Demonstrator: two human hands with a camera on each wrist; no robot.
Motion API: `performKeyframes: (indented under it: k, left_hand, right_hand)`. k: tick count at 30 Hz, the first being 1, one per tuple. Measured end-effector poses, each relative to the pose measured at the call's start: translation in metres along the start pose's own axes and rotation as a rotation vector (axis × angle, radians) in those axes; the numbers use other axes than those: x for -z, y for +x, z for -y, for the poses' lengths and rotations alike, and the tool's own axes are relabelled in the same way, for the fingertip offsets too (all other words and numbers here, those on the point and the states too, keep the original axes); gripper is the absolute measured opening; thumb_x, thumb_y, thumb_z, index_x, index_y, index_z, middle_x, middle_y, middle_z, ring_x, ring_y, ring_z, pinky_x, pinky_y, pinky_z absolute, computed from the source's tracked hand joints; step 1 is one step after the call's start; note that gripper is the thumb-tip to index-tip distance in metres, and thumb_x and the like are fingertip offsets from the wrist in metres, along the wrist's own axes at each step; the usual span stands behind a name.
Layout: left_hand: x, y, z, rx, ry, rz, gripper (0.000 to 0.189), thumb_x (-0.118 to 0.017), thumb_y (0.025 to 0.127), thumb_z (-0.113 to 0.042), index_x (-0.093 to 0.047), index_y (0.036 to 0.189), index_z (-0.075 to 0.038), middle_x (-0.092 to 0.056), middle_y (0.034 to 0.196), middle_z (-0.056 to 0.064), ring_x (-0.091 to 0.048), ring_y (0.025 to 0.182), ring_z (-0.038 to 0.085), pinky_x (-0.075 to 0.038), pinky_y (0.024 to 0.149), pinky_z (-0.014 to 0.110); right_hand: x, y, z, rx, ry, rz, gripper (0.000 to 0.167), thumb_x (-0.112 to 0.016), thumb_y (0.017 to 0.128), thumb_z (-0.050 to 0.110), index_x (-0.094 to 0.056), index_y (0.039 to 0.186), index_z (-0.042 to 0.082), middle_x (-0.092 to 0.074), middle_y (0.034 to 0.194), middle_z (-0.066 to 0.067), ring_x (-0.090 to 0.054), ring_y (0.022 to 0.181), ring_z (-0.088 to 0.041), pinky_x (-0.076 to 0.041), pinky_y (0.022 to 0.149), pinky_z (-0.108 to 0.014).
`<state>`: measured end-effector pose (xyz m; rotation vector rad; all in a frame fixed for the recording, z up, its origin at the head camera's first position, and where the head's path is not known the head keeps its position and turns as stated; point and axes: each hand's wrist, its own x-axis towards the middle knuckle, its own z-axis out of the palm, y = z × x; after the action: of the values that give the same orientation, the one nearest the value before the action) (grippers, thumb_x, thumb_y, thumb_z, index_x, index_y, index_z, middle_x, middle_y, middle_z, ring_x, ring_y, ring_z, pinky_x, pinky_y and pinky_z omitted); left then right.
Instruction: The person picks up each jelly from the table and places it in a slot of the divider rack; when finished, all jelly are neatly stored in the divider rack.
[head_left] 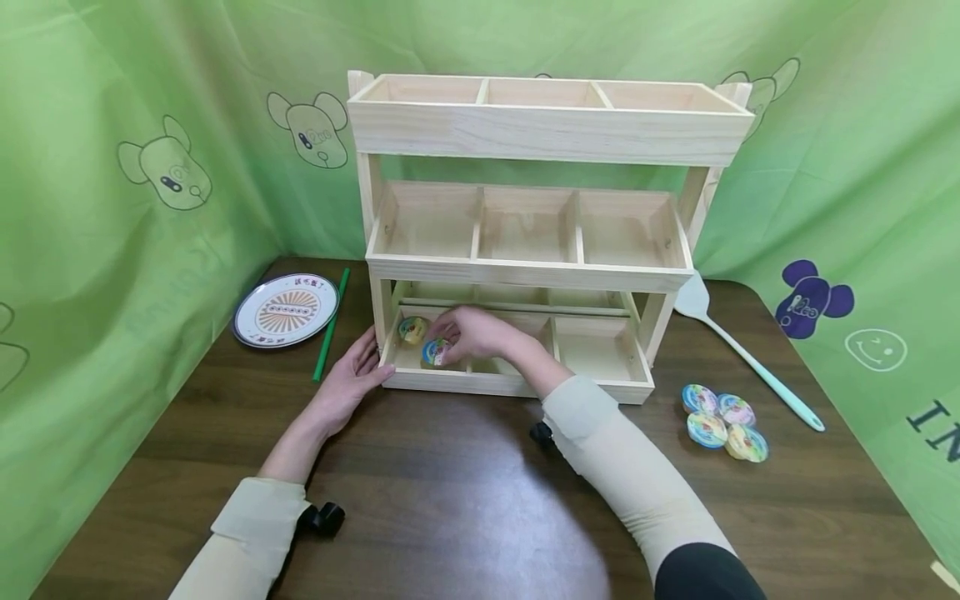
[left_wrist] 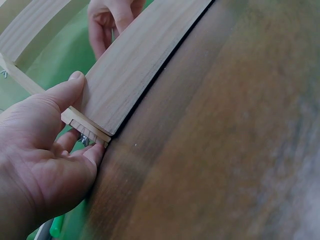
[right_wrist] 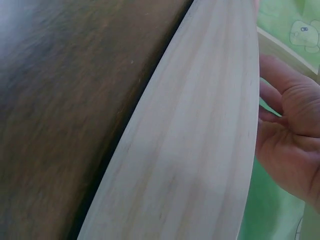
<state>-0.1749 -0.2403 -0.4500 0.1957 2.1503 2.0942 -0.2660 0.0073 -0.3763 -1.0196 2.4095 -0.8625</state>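
gripping pale-wood tiered rack [head_left: 528,272] with left hand [head_left: 347,388]; pinching round blue-lidded plastic cup [head_left: 432,352] in right hand [head_left: 476,335]: likely light, squashable, best rim-held.

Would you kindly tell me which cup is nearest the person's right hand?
The blue-edged cup touching the right hand, at the left end of the bottom tray; the yellowish cup sits farther back, and four others are on the table.
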Motion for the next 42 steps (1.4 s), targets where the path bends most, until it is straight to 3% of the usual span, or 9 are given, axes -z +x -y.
performKeyframes:
  k: [4,12,19,25,42]
  left_hand:
    - [0.0,0.0,0.001,0.0,0.001,0.0,0.081,-0.059,0.102,-0.005,-0.007,0.164,-0.01,-0.008,0.169,0.007,-0.012,0.153,0.028,-0.016,0.121,0.041]
    - [0.0,0.0,0.001,-0.001,0.0,0.0,0.081,-0.059,0.102,-0.005,-0.007,0.164,-0.01,-0.008,0.169,0.008,-0.012,0.152,0.029,-0.016,0.121,0.042]
    - [-0.001,0.001,0.0,0.005,-0.009,-0.002,0.082,-0.06,0.101,-0.005,-0.006,0.163,-0.009,-0.008,0.169,0.009,-0.011,0.153,0.029,-0.015,0.122,0.041]
    - [-0.001,0.001,0.0,-0.003,-0.015,-0.004,0.082,-0.06,0.101,-0.004,-0.006,0.163,-0.008,-0.008,0.169,0.01,-0.011,0.153,0.029,-0.014,0.122,0.041]
    - [-0.001,0.001,0.001,-0.002,-0.004,-0.004,0.082,-0.061,0.101,-0.005,-0.007,0.163,-0.009,-0.008,0.169,0.01,-0.012,0.152,0.029,-0.015,0.122,0.042]
  right_hand:
    - [0.005,-0.011,-0.003,-0.017,0.035,-0.079,0.056,-0.086,0.081,0.016,-0.065,0.132,0.005,-0.069,0.124,-0.013,-0.065,0.112,-0.025,-0.052,0.096,-0.034]
    - [0.016,-0.04,-0.013,0.044,0.117,-0.177,0.046,-0.08,0.084,0.007,-0.066,0.127,-0.001,-0.069,0.122,-0.018,-0.066,0.111,-0.026,-0.054,0.096,-0.037]
    - [0.021,-0.07,-0.016,0.056,0.19,-0.211,0.043,-0.079,0.085,0.004,-0.067,0.125,-0.002,-0.068,0.122,-0.019,-0.066,0.112,-0.029,-0.055,0.093,-0.035]
    - [0.025,-0.091,-0.017,0.079,0.225,-0.231,0.038,-0.079,0.085,0.001,-0.068,0.121,-0.005,-0.069,0.118,-0.022,-0.067,0.11,-0.034,-0.056,0.093,-0.041]
    - [0.039,-0.15,-0.038,-0.011,0.168,-0.31,0.034,-0.081,0.088,0.012,-0.071,0.119,0.004,-0.073,0.114,-0.011,-0.068,0.106,-0.022,-0.055,0.089,-0.042]
